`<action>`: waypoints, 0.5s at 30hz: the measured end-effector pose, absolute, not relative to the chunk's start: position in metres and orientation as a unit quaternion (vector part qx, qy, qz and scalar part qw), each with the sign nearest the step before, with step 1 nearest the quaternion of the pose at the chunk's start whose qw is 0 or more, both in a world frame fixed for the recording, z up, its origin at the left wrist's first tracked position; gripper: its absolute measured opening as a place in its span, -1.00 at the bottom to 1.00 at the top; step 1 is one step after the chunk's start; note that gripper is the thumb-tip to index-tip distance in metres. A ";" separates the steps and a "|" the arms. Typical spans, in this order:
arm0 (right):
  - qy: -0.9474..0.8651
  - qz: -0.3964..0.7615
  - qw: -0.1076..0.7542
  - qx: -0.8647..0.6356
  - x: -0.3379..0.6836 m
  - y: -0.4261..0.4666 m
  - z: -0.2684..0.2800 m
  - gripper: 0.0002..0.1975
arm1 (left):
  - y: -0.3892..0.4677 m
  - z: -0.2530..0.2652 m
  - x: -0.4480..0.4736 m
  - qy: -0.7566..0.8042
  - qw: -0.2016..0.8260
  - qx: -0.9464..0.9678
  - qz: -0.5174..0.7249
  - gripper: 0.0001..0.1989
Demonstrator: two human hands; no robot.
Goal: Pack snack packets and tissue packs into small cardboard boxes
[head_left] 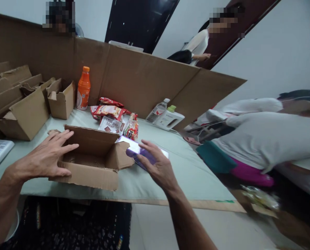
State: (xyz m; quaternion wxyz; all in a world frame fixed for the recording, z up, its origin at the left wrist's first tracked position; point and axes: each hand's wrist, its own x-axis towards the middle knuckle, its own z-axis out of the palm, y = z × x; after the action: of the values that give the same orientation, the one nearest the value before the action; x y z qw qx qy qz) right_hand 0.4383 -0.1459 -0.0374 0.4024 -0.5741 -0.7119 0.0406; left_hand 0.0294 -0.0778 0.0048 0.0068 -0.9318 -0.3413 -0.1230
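Observation:
An open cardboard box (92, 175) sits near the front edge of the table with its flaps up. My left hand (47, 156) lies at the box's left end, open, with fingers spread over the side and rim. To the right of the box is a flat purple and white package (147, 156), partly hidden. My right hand (157, 163) is over this package, with thumb and fingers stretched out and apart. The fingertips are at or just above its surface; I cannot tell if they press on it.
Behind the box lie red snack bags (108, 111) and a white "Super Meal" pouch (110, 125). An orange bottle (84, 88), a clear bottle (157, 110) and a white jug (169, 119) stand along a cardboard partition (144, 76). Several cardboard boxes (32, 111) fill the left. People are beyond.

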 end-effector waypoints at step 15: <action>-0.709 -0.026 0.218 -0.670 0.453 -0.098 -0.023 -0.50 | -0.078 -0.020 0.025 -0.345 -0.079 -0.921 -0.165 0.08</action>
State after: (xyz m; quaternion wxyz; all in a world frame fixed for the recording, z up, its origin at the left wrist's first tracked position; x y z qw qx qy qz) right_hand 0.4533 -0.0976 -0.0233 0.2176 -0.6703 -0.7090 -0.0262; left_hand 0.0248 -0.0784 -0.0195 -0.0788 -0.9208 -0.3446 -0.1649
